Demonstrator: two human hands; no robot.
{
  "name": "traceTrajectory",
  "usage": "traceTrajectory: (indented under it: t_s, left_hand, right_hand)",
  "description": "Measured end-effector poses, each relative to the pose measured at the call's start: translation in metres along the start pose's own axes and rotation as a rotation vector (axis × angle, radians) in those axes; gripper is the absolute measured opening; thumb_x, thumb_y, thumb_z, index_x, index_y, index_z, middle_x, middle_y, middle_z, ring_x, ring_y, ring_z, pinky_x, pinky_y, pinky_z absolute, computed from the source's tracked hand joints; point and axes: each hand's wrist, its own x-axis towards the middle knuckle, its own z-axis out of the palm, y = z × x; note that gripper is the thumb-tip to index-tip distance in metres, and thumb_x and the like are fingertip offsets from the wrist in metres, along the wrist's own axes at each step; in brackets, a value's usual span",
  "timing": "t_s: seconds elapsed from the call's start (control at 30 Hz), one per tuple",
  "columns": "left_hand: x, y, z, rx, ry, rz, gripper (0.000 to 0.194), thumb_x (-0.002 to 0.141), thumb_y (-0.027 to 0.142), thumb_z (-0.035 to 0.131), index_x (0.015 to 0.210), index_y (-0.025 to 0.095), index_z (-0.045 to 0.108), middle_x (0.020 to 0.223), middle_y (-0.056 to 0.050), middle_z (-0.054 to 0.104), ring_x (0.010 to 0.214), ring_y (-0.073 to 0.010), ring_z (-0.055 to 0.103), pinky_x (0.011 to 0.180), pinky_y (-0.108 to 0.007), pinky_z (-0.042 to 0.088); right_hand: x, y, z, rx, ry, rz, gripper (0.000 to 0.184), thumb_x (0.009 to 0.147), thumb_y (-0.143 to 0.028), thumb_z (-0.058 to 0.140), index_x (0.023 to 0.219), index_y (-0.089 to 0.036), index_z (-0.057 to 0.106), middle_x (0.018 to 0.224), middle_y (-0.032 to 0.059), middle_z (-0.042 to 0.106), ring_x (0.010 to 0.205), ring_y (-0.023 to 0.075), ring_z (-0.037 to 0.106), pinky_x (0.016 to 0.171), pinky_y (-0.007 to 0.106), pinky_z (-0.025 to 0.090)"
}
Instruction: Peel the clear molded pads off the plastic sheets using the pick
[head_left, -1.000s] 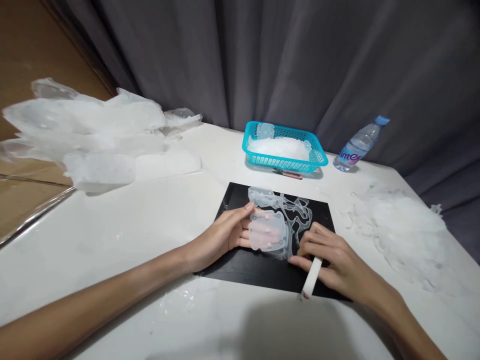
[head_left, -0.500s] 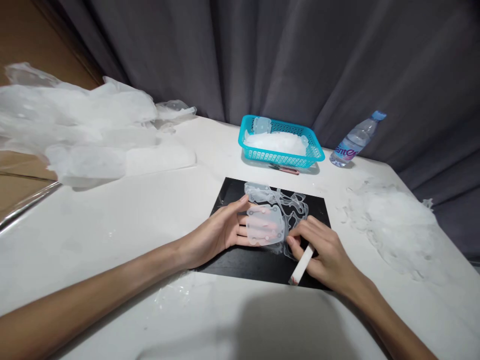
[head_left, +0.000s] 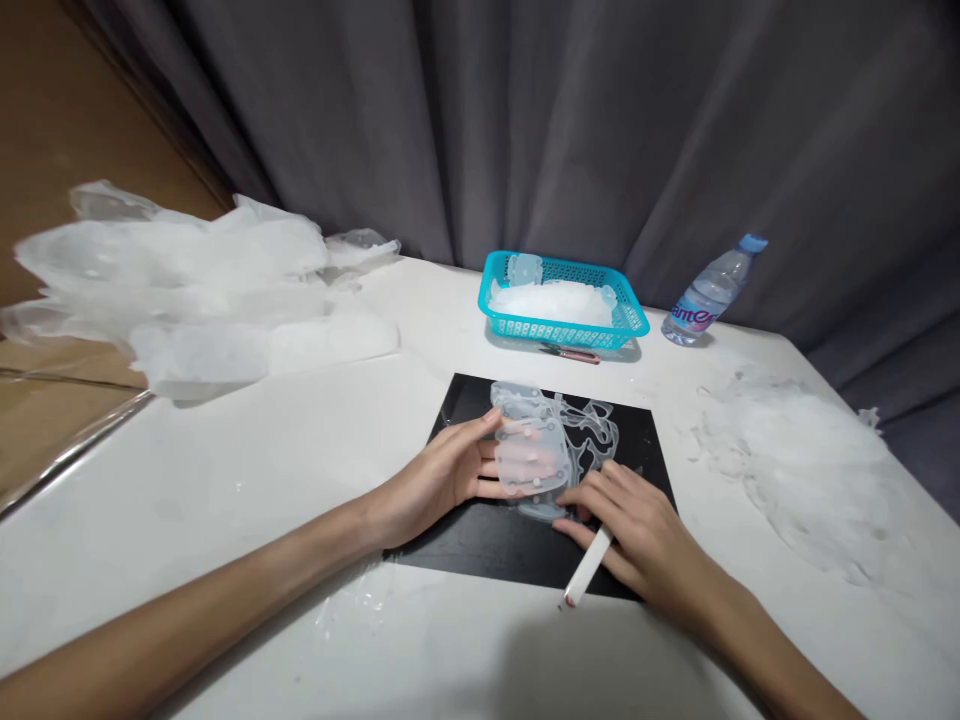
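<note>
My left hand [head_left: 442, 472] holds a rounded, translucent plastic sheet piece [head_left: 534, 458] with small holes, its thumb at the upper left edge and fingers showing through from beneath. In my right hand [head_left: 637, 528] is a slim, white-handled tool [head_left: 589, 568] whose working end is hidden in the grip. The right fingertips are at the lower right edge of the piece; whether they pinch it I cannot tell. Beneath both hands, a black mat [head_left: 480, 548] bears thin, looping translucent offcuts [head_left: 596, 425] and more clear plastic around the held piece.
Behind the mat, a blue-green basket [head_left: 559, 335] holds white, translucent pieces, with thread snips [head_left: 574, 354] in front. A water bottle [head_left: 709, 300] stands to its right. Translucent plastic heaps lie at left [head_left: 225, 290] and right [head_left: 810, 460]. A grey curtain [head_left: 525, 120] hangs behind.
My right hand has shifted a little left and down along the piece's edge, the white handle moving with it. The left hand keeps its hold. The whole view has shifted slightly.
</note>
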Motion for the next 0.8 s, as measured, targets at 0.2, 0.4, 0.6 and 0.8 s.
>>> traceTrajectory:
  t_s: [0.2,0.4,0.6,0.8]
  left_hand:
    - [-0.002,-0.001,0.003,-0.057,-0.011,-0.073,0.052,0.107,0.053,0.048,0.128,0.011,0.069,0.130,-0.020,0.074,0.120,-0.0305,0.072,0.113,-0.047,0.051]
    - [0.028,0.032,-0.008,0.220,-0.013,-0.031,0.044,0.097,0.045,0.068,0.127,0.012,0.067,0.126,-0.020,0.075,0.119,-0.0313,0.072,0.108,-0.048,0.054]
    - [0.128,0.124,-0.017,0.854,0.257,0.479,0.022,0.093,0.025,0.060,0.111,0.011,0.064,0.114,-0.017,0.073,0.110,-0.0290,0.071,0.100,-0.050,0.055]
    - [0.116,0.114,-0.024,1.078,0.358,0.743,0.013,0.095,0.021,0.059,0.107,0.016,0.061,0.114,-0.009,0.066,0.114,-0.0240,0.061,0.111,-0.048,0.045]
  right_hand:
    - [-0.001,-0.005,0.003,-0.184,0.063,-0.050,0.020,0.107,-0.020,0.049,0.090,-0.020,0.060,0.082,0.0053,0.066,0.080,0.0235,0.060,0.074,0.035,0.045]
    - [-0.001,-0.009,0.001,-0.159,0.031,0.032,0.016,0.106,-0.021,0.052,0.091,-0.022,0.056,0.088,0.0042,0.068,0.081,0.0232,0.063,0.075,0.034,0.048]
    - [0.000,-0.006,0.009,-0.088,0.058,0.093,0.011,0.105,-0.024,0.057,0.093,-0.022,0.055,0.089,0.0029,0.069,0.084,0.0231,0.066,0.079,0.035,0.052]
    - [0.003,-0.003,0.008,-0.076,0.068,0.067,0.015,0.108,-0.028,0.051,0.097,-0.022,0.059,0.088,0.0035,0.068,0.083,0.0230,0.063,0.079,0.037,0.052]
